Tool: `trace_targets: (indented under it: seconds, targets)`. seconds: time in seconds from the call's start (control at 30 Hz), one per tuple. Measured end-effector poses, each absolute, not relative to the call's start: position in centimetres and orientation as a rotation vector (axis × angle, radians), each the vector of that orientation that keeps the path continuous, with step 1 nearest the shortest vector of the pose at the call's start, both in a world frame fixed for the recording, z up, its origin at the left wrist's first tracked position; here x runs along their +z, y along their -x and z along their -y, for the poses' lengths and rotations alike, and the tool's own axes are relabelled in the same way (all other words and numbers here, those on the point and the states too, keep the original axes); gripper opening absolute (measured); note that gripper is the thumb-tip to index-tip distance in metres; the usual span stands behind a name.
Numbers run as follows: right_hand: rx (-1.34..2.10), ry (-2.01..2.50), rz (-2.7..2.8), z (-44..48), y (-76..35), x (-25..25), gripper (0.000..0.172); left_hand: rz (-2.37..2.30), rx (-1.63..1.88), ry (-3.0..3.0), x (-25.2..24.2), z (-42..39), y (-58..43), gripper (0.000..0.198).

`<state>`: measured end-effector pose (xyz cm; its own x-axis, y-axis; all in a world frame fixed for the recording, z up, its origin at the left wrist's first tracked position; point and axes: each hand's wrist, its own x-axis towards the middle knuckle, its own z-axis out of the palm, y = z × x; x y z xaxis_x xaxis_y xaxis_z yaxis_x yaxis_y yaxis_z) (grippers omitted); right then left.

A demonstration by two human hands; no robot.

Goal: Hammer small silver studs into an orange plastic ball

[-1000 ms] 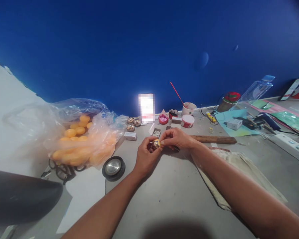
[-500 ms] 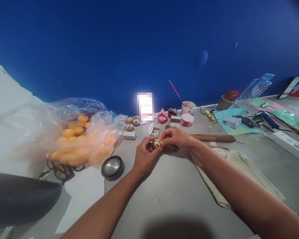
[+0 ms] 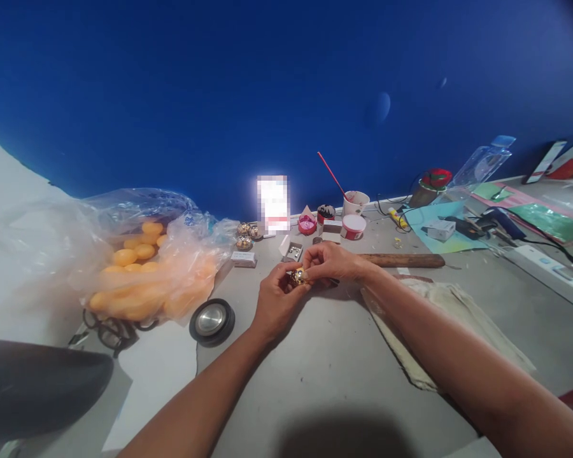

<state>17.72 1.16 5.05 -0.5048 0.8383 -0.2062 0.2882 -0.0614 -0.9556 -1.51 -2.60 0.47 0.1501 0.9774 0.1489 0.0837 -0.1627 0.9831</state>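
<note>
Between the fingers of my left hand [image 3: 277,298] is a small yellow ball with shiny metallic studs [image 3: 298,276]. My right hand [image 3: 333,261] is closed, its thumb and fingertips pressed at the ball's right side; anything tiny between them is too small to make out. Just behind the hands lies a small open box [image 3: 293,252] with shiny bits in it. Several similar studded balls [image 3: 244,242] rest near the wall. A wooden-handled tool [image 3: 401,260] lies behind my right forearm, its head partly hidden by my right hand.
A plastic bag of orange balls [image 3: 143,251] lies at left, near a round black-rimmed metal dish [image 3: 212,322]. Pink-rimmed tub [image 3: 353,227], white cup [image 3: 356,203] and lit screen [image 3: 274,203] stand at the back. Right: cloth [image 3: 449,324], power strip [image 3: 549,273], plastic bottle [image 3: 482,166].
The view has shifted slightly, so the table items appear a little further left. My right fingers have moved slightly on the ball, while my left hand keeps its hold.
</note>
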Motion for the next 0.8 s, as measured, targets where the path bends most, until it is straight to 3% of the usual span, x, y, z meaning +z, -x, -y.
trace_targets:
  seconds: [0.2, 0.4, 0.8]
  targets:
    - [1.625, 1.099, 1.655, -1.2, -18.2, 4.3, 0.023, -1.051, 1.149, -1.369, 0.6, 2.5, 1.4, 0.039]
    - [1.664, 1.069, 1.591, -1.4, -18.5, 3.7, 0.023, -0.992, 1.181, -1.32, 0.2, 2.4, 1.4, 0.047]
    - [1.63, 1.052, 1.774, -1.6, -18.5, 3.9, 0.028, -0.906, 1.122, -1.051, 0.5, 2.2, 1.4, 0.028]
